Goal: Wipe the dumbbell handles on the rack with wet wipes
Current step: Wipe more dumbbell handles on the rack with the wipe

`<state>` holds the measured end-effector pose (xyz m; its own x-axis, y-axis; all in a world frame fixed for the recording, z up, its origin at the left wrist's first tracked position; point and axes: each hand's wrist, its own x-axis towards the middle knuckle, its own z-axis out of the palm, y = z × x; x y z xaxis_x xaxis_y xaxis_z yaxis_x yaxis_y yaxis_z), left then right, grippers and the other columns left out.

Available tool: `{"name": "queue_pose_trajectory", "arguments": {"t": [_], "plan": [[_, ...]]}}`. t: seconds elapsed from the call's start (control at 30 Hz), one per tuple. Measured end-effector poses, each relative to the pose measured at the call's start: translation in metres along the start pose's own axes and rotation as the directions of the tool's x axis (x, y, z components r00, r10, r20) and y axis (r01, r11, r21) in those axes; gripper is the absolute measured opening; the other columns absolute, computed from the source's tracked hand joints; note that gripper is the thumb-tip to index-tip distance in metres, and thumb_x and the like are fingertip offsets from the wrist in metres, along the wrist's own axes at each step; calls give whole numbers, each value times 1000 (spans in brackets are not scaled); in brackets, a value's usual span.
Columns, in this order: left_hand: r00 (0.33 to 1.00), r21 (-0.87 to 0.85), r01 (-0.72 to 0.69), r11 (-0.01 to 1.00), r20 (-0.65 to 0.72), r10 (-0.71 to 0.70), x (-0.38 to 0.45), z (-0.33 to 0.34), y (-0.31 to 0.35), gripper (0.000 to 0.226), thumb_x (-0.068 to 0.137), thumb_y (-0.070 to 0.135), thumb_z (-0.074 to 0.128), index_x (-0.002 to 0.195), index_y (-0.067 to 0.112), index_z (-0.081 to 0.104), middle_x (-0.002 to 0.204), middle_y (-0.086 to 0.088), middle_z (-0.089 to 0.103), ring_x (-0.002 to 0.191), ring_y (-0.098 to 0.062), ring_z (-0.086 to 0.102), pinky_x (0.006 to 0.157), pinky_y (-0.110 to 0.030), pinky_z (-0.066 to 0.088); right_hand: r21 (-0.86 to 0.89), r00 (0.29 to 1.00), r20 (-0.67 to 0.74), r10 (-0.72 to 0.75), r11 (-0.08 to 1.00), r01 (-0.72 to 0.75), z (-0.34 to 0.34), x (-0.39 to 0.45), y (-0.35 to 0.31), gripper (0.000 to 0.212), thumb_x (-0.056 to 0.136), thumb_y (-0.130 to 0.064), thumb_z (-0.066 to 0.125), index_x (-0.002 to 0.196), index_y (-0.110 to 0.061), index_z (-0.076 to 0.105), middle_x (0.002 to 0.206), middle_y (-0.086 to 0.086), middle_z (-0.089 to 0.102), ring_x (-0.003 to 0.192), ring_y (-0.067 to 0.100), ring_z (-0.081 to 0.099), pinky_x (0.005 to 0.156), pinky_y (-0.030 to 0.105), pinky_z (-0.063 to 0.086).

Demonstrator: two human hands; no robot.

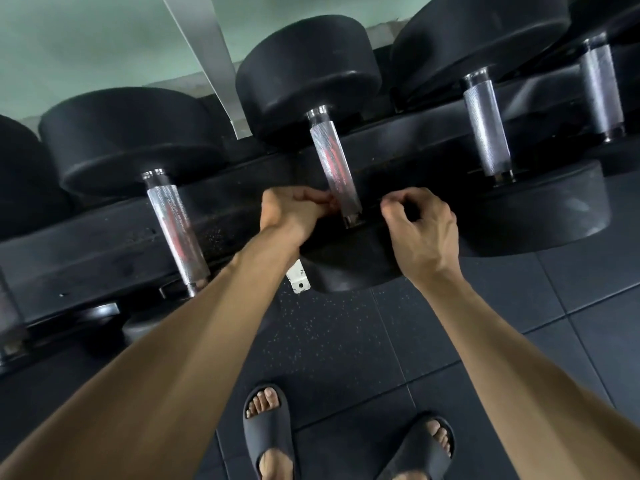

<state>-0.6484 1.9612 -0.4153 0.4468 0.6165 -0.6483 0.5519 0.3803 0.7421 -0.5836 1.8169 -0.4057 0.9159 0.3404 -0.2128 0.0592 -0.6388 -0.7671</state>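
centre dumbbell handle (pixel 335 169) sits on the rack (pixel 114 251), near end between the two hands. judgement: wrap the wipe round the knurling and twist along its length, reaching the chrome collars. handle is knurled silver with reddish glints, black heads each end. left hand (pixel 294 211) curled, fingertips pinching at the handle's side; right hand (pixel 420 228) curled just beside it (no wipe plainly visible; cannot tell what either pinches). neighbouring handles (pixel 176 223) flank it; slippers (pixel 266 434) on dark floor tiles.

Bare forearms (pixel 214 323), no sleeves; dark grey slide sandals (pixel 266 434) on both feet.
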Motion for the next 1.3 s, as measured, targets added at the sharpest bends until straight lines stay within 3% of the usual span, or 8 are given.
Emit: {"name": "queue_pose_trajectory", "arguments": {"t": [0.13, 0.33, 0.5, 0.7, 0.77, 0.93, 1.13, 1.3], "plan": [[981, -239, -154, 959, -151, 120, 22, 2, 28, 21, 75, -8, 78, 74, 12, 72, 77, 2, 73, 79, -9, 72, 79, -21, 58, 21, 1000, -14, -11, 1000, 11, 0, 0, 1, 29, 81, -41, 47, 87, -26, 72, 96, -16, 67, 100, 13, 61, 91, 38, 49], [998, -46, 7, 999, -54, -10, -3, 5, -3, 16, 78, 1, 79, 79, 17, 75, 73, 5, 73, 63, -5, 68, 69, -19, 59, 1, 1000, 10, 6, 1000, -6, 1, 0, 1, 35, 79, -46, 45, 85, -25, 71, 99, -13, 66, 102, 15, 59, 92, 36, 46], [980, -321, -145, 936, -175, 92, 26, 3, 33, 20, 75, -8, 78, 75, 11, 73, 82, -1, 75, 85, -13, 74, 85, -27, 59, 12, 1000, -9, -13, 1000, 14, 1, 0, 4, 34, 81, -43, 46, 88, -23, 73, 95, -16, 66, 102, 14, 60, 92, 39, 48], [991, -223, -51, 973, -135, 21, 0, 8, 13, 18, 76, -4, 79, 77, 13, 73, 79, 6, 73, 79, -1, 70, 70, -7, 52, 17, 1000, 1, -4, 1000, 4, 0, 0, 2, 30, 81, -44, 46, 82, -27, 71, 89, -19, 63, 100, 14, 59, 91, 34, 47], [989, -234, -83, 969, -141, 51, 2, 9, 11, 21, 74, -5, 80, 73, 15, 73, 82, 4, 75, 84, -6, 72, 80, -14, 55, 15, 1000, 6, -6, 1000, 6, 0, 0, 2, 31, 81, -45, 46, 82, -26, 71, 89, -18, 63, 100, 13, 59, 91, 34, 46], [964, -569, -115, 815, -262, -47, 37, 16, 45, 19, 75, -9, 77, 72, 9, 74, 86, -6, 77, 86, -16, 74, 87, -31, 59, 14, 1000, -9, -14, 1000, 14, 2, 1, 5, 35, 81, -44, 45, 88, -24, 72, 87, -22, 61, 102, 13, 59, 90, 31, 45], [990, -375, -96, 922, -136, 48, 6, 12, 16, 18, 78, -11, 74, 79, 7, 73, 85, -2, 75, 78, -9, 72, 81, -24, 59, 30, 1000, 15, 1, 1000, -1, 0, 1, 4, 27, 80, -43, 46, 79, -29, 69, 87, -21, 62, 97, 11, 59, 82, 30, 44], [972, -544, -116, 831, -234, -18, 34, 16, 50, 20, 76, -10, 76, 72, 10, 73, 79, -1, 76, 75, -8, 73, 82, -27, 60, 19, 1000, -10, -5, 1000, 6, 1, 3, 6, 32, 80, -41, 45, 86, -24, 71, 90, -19, 64, 100, 12, 60, 85, 30, 44]]}}
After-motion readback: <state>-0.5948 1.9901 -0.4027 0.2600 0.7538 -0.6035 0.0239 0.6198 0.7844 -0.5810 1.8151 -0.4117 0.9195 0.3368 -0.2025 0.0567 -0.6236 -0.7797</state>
